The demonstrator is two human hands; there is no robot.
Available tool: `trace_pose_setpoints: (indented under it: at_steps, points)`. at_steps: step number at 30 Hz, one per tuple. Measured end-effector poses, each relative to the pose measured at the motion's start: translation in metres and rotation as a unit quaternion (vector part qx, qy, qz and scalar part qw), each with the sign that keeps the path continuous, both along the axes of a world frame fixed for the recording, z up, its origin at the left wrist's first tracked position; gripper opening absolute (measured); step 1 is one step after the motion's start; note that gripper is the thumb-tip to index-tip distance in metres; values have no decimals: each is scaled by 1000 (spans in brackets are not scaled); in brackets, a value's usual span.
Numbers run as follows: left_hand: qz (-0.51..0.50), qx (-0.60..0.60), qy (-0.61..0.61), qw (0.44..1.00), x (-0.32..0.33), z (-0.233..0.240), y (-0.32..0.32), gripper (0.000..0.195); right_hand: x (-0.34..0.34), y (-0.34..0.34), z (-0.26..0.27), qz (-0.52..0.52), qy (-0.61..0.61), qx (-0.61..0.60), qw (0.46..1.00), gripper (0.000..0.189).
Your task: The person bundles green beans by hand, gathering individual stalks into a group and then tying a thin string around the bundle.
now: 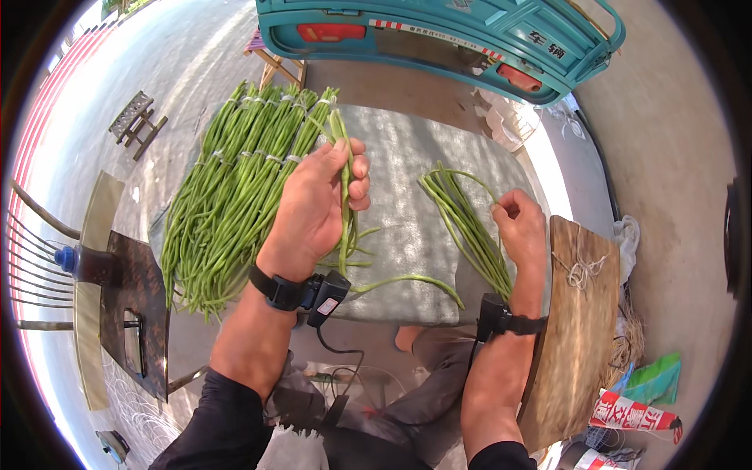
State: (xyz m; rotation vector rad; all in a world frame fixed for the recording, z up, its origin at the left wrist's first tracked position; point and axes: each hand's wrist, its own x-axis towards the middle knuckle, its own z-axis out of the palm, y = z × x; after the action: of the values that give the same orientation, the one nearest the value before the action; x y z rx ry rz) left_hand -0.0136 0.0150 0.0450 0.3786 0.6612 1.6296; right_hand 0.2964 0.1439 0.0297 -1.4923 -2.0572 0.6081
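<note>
Several tied bundles of long green beans (241,176) lie side by side on the left of a grey cloth-covered table (393,153), with pale ties around them. My left hand (326,194) is closed around a few long beans (345,205), just right of the bundles; their ends hang below the palm. At the right, my right hand (520,223) pinches one long bean between thumb and fingertips, above a loose pile of long beans (467,229). One curved bean (411,279) lies near the table's front edge. Both wrists wear black straps with small devices.
On the right stands a wooden board (578,346) with white strings (581,270) on it. A dark panel (138,305) and a bottle with a blue cap (88,262) are at the left. Beyond the table is a teal vehicle's tailgate (435,41); a small stool (138,123) stands at the upper left.
</note>
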Motion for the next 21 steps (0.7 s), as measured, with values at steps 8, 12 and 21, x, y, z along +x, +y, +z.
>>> trace_pose_setpoints:
  at_steps: [8,12,21]
  points:
    - [-31,-39,67,997,24,-3,0,23,-54,-39,50,73,273,10,959,16]
    - [-31,-46,62,997,30,-5,3,23,-87,-69,58,162,281,-47,945,17]
    - [1,2,-9,1000,24,-10,0,25,-104,-80,49,263,97,-158,947,23]
